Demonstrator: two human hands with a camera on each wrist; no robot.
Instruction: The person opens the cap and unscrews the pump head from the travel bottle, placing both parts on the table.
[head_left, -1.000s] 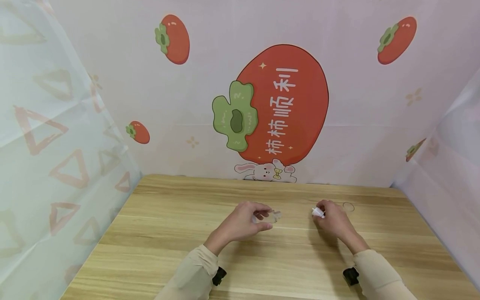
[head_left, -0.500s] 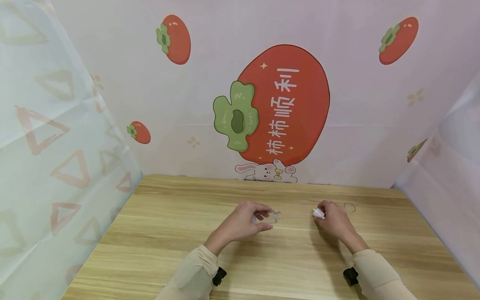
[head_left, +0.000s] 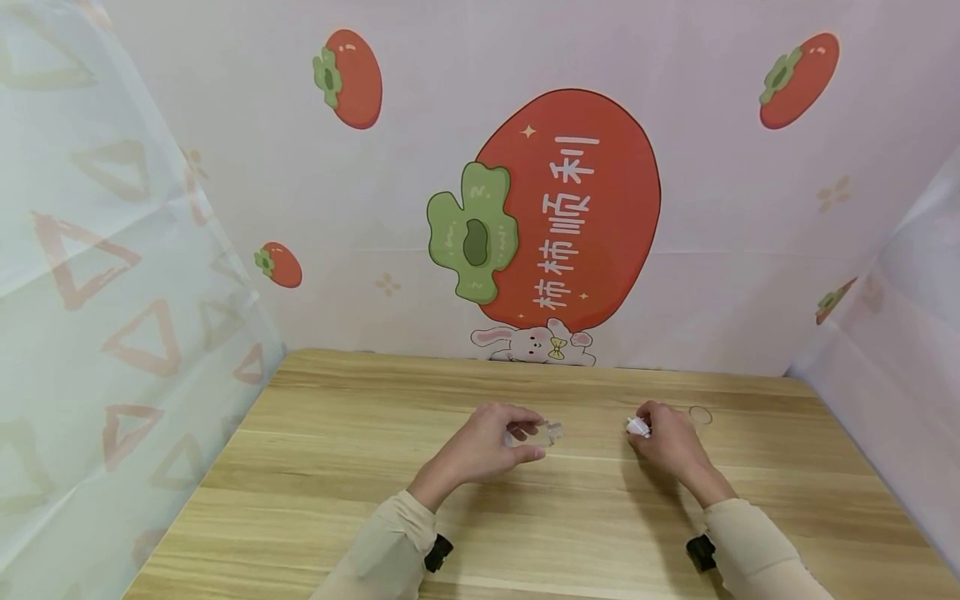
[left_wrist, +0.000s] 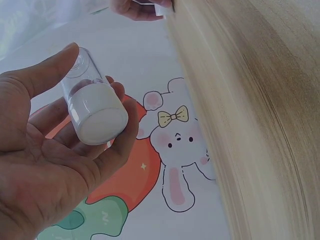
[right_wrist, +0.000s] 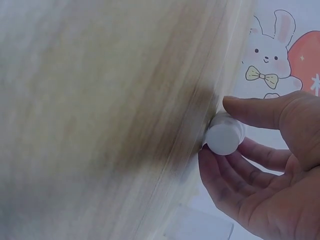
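My left hand [head_left: 480, 446] holds a small clear bottle [head_left: 553, 432] between thumb and fingers, tilted on its side above the table. Its threaded neck, uncapped, points right. In the left wrist view the bottle [left_wrist: 100, 112] shows a white lower part and clear walls. To the right, my right hand [head_left: 670, 442] pinches a small white bottle top [head_left: 638, 427], low over the wood. A round white end of this top [right_wrist: 223, 139] faces the right wrist camera; the fingers hide part of it. Bottle and top are apart.
A thin clear round outline [head_left: 701, 415] lies on the table just beyond my right hand; a clear, faint-edged piece [right_wrist: 205, 224] shows low in the right wrist view. The wooden table [head_left: 360, 417] ends at a printed wall cloth [head_left: 405, 333] at the back.
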